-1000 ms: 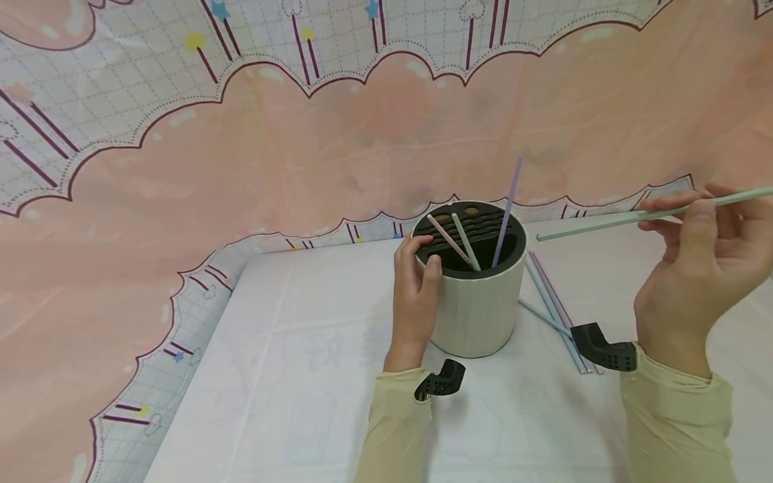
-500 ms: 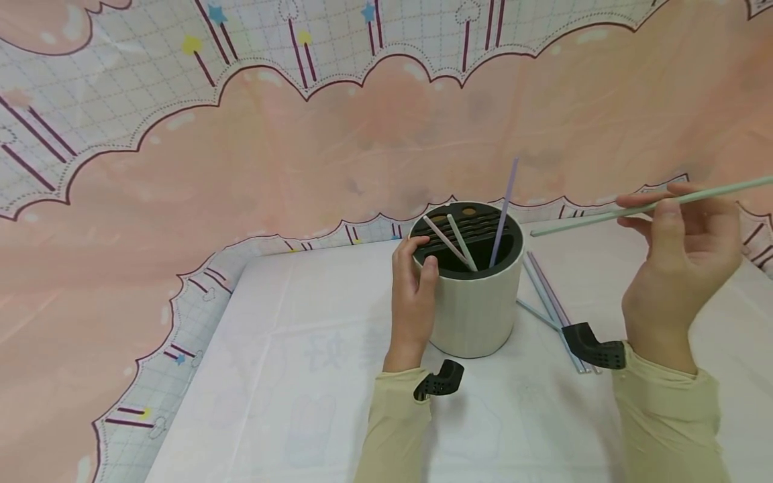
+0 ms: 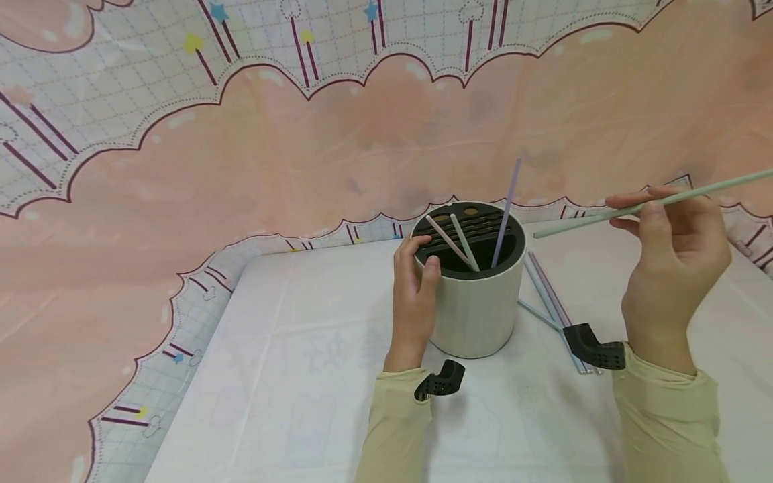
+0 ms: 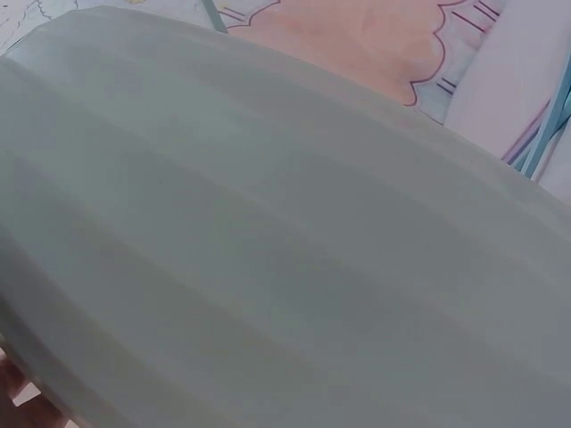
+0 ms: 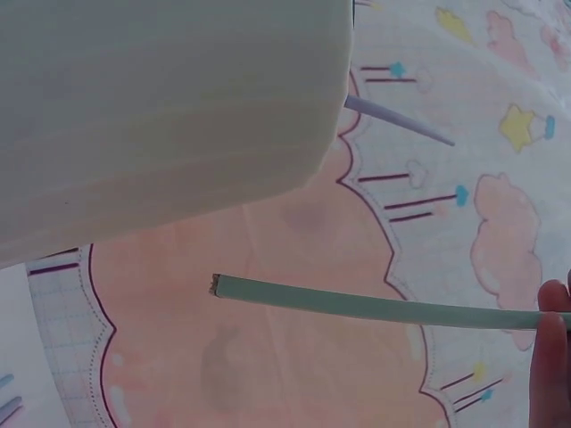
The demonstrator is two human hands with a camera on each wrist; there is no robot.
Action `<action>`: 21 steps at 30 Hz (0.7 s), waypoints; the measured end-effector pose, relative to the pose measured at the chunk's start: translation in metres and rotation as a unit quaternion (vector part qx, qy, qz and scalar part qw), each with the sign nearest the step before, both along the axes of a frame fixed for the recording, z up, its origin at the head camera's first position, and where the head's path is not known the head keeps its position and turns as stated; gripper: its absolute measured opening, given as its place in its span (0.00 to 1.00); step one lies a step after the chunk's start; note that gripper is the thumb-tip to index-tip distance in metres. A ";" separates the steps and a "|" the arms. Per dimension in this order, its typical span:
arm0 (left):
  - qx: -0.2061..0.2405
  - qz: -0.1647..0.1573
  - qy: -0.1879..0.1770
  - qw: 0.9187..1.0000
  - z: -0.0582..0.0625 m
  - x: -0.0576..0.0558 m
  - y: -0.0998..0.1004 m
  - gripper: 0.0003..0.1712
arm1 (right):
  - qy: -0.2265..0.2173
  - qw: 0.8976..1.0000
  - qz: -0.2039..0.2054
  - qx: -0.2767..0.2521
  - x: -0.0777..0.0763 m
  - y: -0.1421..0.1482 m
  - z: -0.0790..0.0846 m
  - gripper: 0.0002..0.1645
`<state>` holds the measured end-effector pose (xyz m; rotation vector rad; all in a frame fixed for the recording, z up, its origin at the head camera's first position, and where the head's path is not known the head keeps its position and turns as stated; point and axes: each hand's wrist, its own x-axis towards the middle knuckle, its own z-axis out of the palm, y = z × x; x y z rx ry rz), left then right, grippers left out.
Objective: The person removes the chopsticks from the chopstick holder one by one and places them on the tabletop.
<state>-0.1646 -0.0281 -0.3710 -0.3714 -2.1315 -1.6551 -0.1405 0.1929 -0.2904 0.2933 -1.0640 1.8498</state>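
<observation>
The green stick (image 3: 586,222) is lying across the person's right hand (image 3: 676,261), and I am seeing that grip pinching it between thumb and fingers. A long stretch is extending ahead of the grip, probably for easier steering of the tip, which is sitting just beside the rim of the pot (image 3: 477,315), apart from it (the other end is running out of the head view). The left hand (image 3: 413,302) is gripping the upright pot at its rim, I am judging to steady it. Inside, a purple stick (image 3: 507,204) and two shorter-looking ones are leaning. Loose sticks (image 3: 548,302) are lying on the surface (image 3: 290,349) between pot and right wrist, seemingly for easy reach.
</observation>
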 end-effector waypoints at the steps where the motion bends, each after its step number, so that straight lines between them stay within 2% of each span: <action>1: 0.000 0.000 0.001 1.000 0.000 0.000 0.000 0.23 | -0.001 1.000 0.003 0.003 0.000 0.000 -0.001 0.11; 7: 0.001 -0.003 0.006 1.000 -0.001 0.001 -0.001 0.23 | -0.036 0.997 0.027 0.059 -0.002 0.004 -0.008 0.10; 14: -0.002 -0.001 0.004 1.000 -0.002 0.002 -0.002 0.23 | -0.091 0.987 0.023 0.131 -0.006 0.006 -0.017 0.10; 19: -0.004 -0.005 0.013 1.000 -0.002 0.002 -0.003 0.23 | -0.166 0.969 -0.006 0.184 -0.006 0.007 -0.019 0.11; 21: -0.005 -0.005 0.015 1.000 -0.002 0.002 -0.003 0.23 | -0.198 0.958 -0.021 0.206 -0.006 0.008 -0.021 0.10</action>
